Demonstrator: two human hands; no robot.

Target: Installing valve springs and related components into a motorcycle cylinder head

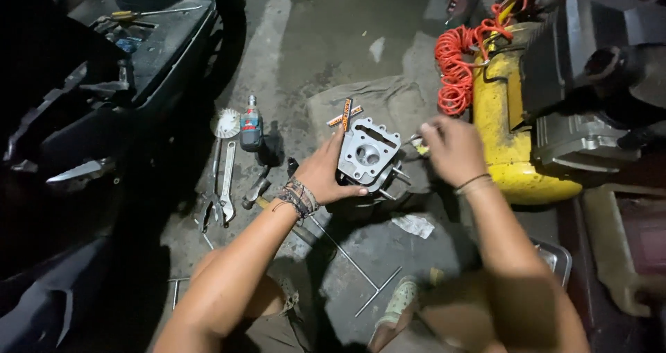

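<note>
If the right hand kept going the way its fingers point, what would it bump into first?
The right hand points left, toward the metal engine part that the left hand holds. It would probably meet that part first. It seems to pinch something small, too blurred to name, and depth is hard to judge.

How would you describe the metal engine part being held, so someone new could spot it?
Start at the yellow air tank on the right. Just left of it, the left hand holds a grey metal cylinder head, the only cast block with round ports and protruding studs.

A cylinder head (pixel 368 155) sat between two hands, wrenches (pixel 223 179) on the floor to its left, an air compressor (pixel 506 117) to its right.
</note>
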